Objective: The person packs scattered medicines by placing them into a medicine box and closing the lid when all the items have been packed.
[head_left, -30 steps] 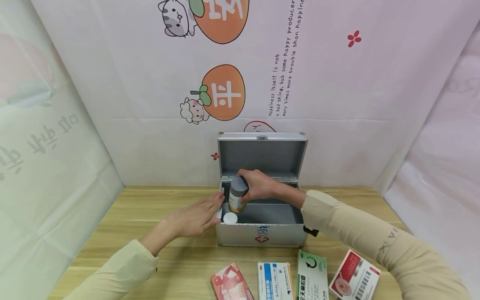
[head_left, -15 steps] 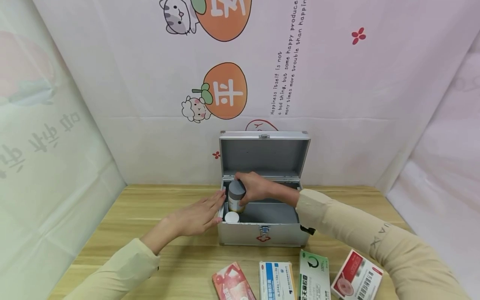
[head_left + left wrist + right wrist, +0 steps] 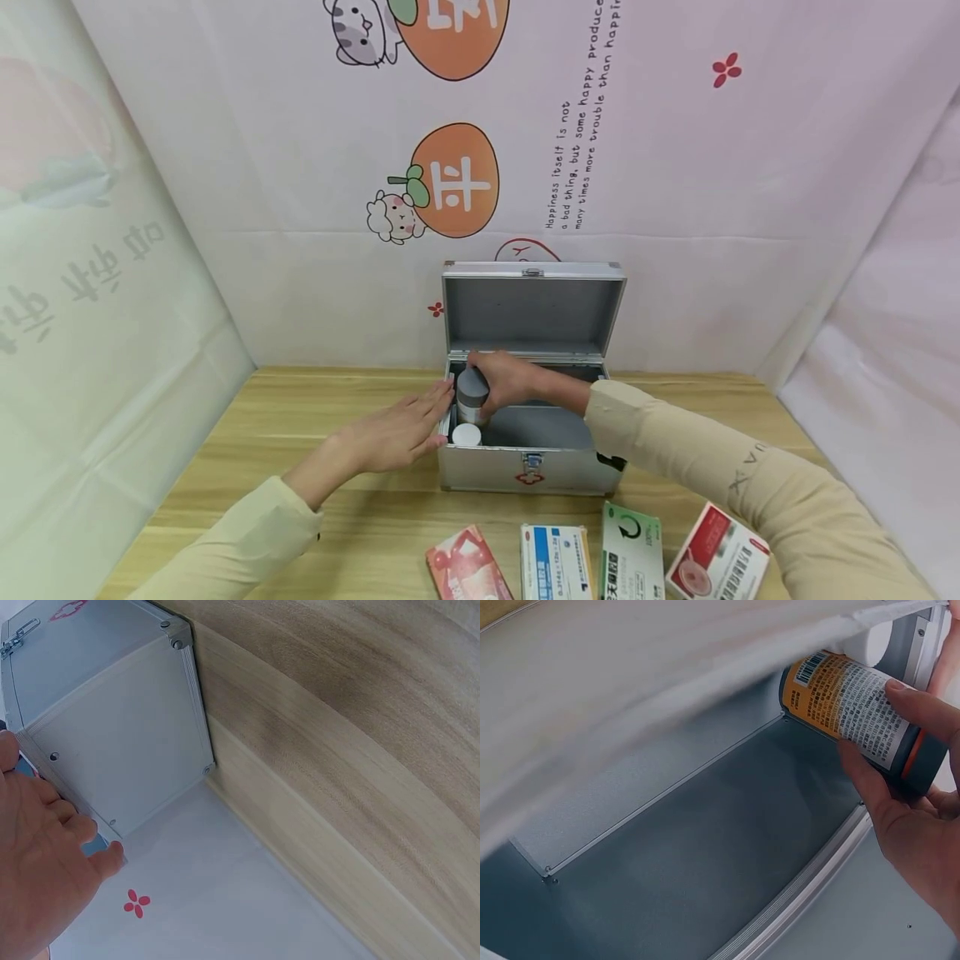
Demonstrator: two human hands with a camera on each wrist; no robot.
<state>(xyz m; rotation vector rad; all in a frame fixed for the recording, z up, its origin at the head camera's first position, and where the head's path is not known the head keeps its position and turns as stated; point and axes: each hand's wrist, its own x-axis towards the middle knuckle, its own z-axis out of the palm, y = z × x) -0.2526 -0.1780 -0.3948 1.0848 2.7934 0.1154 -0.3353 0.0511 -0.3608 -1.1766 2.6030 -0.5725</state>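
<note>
A silver first-aid case (image 3: 480, 471) stands with its lid (image 3: 534, 317) raised. My right hand (image 3: 506, 383) grips a dark-capped bottle (image 3: 472, 390) inside the case's left end; the right wrist view shows the orange and white label of this bottle (image 3: 847, 705), with thumb and fingers around its upper part. Just in front of it sits a white-capped container (image 3: 467, 435), its cap (image 3: 870, 645) partly hidden by the sleeve in the right wrist view. With fingers extended, my left hand (image 3: 401, 429) rests at the case's left rim; in the left wrist view the hand (image 3: 45, 862) lies along that edge.
On the wooden table (image 3: 360, 533) before the case lie a pink box (image 3: 468, 567), a blue-and-white box (image 3: 555, 562), a green-and-white box (image 3: 632, 554) and a red-and-white box (image 3: 716, 554). Printed cloth (image 3: 322, 292) hangs behind and at both sides.
My right hand has lowered the dark-capped bottle deeper into the case's left end, beside the white-capped container. The left hand stays at the rim. The head view has shifted slightly.
</note>
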